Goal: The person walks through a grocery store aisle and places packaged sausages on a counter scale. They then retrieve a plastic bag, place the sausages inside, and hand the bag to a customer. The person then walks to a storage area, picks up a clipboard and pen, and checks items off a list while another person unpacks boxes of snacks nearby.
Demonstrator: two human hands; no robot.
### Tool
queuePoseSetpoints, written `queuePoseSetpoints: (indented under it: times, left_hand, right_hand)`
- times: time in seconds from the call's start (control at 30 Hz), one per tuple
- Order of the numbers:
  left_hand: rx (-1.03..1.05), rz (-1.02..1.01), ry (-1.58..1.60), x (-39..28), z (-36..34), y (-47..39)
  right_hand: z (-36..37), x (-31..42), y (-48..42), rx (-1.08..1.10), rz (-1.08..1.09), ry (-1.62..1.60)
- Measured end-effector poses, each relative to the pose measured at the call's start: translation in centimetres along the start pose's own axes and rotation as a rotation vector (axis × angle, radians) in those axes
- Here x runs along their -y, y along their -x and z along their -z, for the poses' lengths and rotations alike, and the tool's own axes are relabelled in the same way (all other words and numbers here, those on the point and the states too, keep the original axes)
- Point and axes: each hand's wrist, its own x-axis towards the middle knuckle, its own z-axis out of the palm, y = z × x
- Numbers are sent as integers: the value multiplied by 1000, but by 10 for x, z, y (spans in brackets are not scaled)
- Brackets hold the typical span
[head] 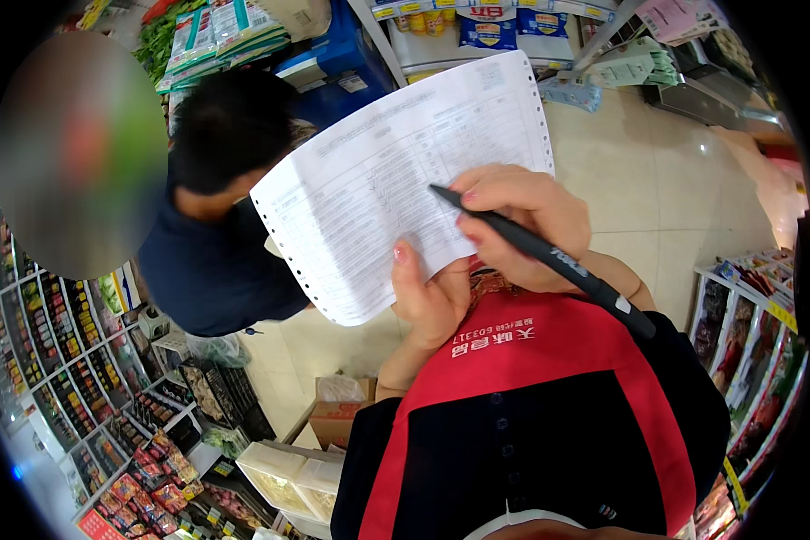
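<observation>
A printed paper form (351,175) with punched holes along both side edges is spread out in front of my chest. My left hand (428,297) grips its near edge, the thumb lying on top. Rows of small print and several handwritten tick marks cover the sheet. In my right hand (530,219) is a black pen (547,253), slanting back towards my right shoulder. Its tip is over the middle of the form; whether it touches the paper I cannot tell. The form's far edge curls a little.
Close by on the left, a person in a dark shirt (223,270) bends forward. Shelves of packaged goods (67,337) run along the left, and another display rack (749,337) stands at right. Cardboard boxes (337,422) and white-framed bins (290,472) sit low at left.
</observation>
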Motion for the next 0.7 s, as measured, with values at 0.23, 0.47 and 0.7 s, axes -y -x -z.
queuePoseSetpoints:
  times: [0.23, 0.47, 0.7]
  left_hand:
    - [34, 13, 102, -6, 8, 8]
    - [27, 12, 108, -16, 23, 26]
    - [18, 37, 112, -22, 37, 39]
  right_hand:
    - [42, -20, 3, -197, -108, 230]
    - [34, -21, 32, -99, -588, 22]
    - [30, -10, 51, -218, -694, -207]
